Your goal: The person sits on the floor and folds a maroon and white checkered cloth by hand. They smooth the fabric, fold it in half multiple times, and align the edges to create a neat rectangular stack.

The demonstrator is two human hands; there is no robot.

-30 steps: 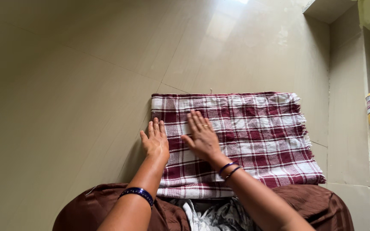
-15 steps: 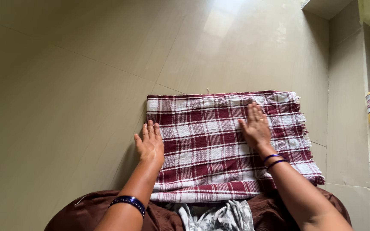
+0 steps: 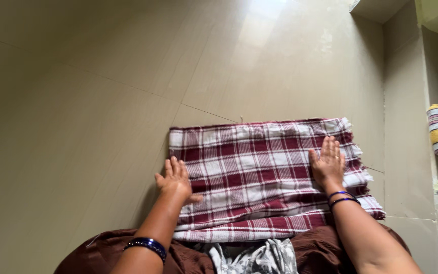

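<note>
Head view: both hands flat on checked maroon-and-white cloth (image 3: 259,172).

A pale tiled floor (image 3: 102,101) is seen, crossed by thin grout lines. Directly on it a folded maroon-and-white checked cloth (image 3: 259,172) is laid flat; it extends beyond the fingertips (image 3: 174,165) of both hands, with bare tile farther out.
</note>
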